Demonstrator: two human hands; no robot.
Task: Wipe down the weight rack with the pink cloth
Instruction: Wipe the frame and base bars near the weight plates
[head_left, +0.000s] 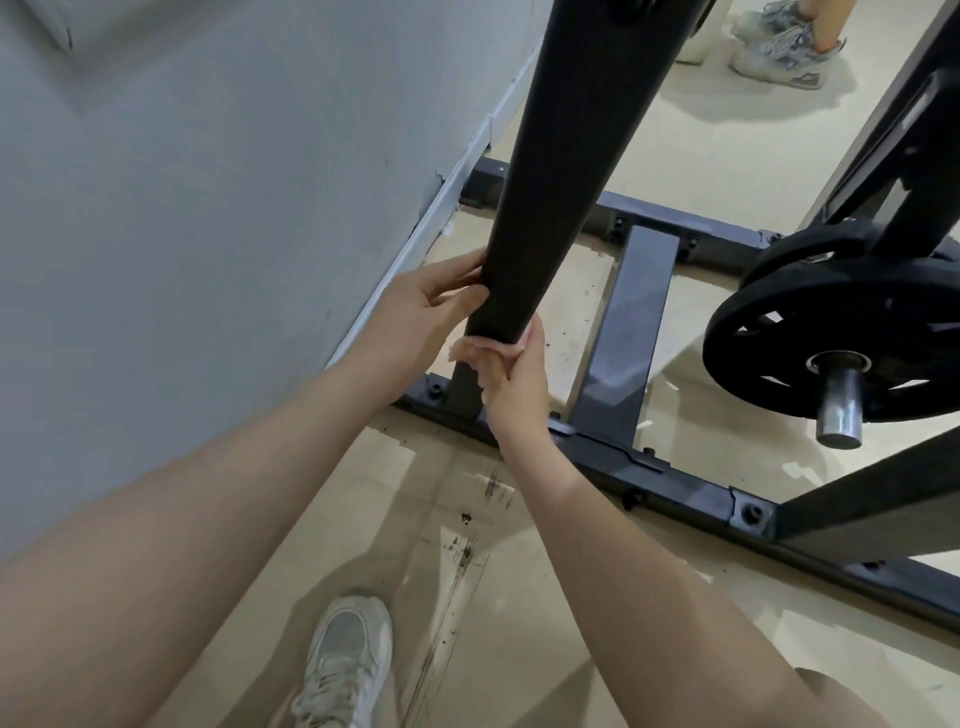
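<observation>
Nearest, a pale sneaker (345, 670) stands on the scuffed beige floor (519, 623). Beyond it the weight rack (618, 364) sits beside the grey wall (208, 182) on the left, its dark base frame flat on the floor. The right hand (511, 382) has its fingers closed on the pink cloth (485, 347), pressing it against the lower part of the rack's black upright post (561, 182). The left hand (421, 306) touches the post's left side just above, fingers curled around its edge. Right of the post, a black weight plate (841, 343) hangs on a steel peg (837, 408). Far right, another person's sneakers (779, 47) stand on the floor.
</observation>
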